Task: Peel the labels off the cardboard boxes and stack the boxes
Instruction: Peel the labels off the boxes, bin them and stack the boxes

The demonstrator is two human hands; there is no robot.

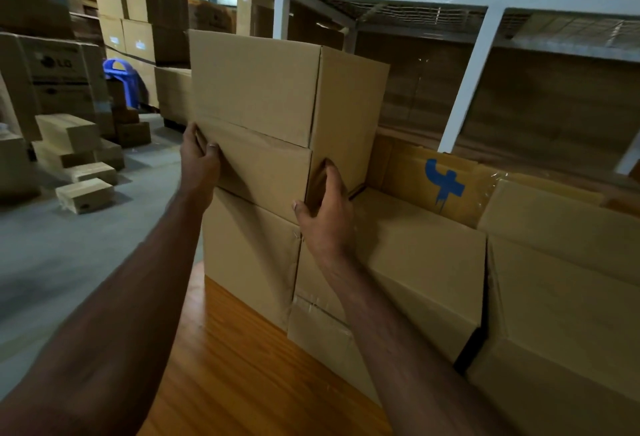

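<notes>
Both hands grip a cardboard box on top of a stack.

The left hand (201, 161) curls its fingers round the near left edge of the middle box (263, 172), thumb on the front face; the right hand (323, 208) clasps the same box's near right corner, fingers on its right side, thumb on the front. This box is 1 of 3 in a stack: a top box (256, 89) rests on it and a bottom box (249, 255) sits below, standing at the far left edge of the wooden table (242, 366). More boxes (426, 262) crowd just right of the stack. A white metal rack (471, 89) stands behind.
</notes>
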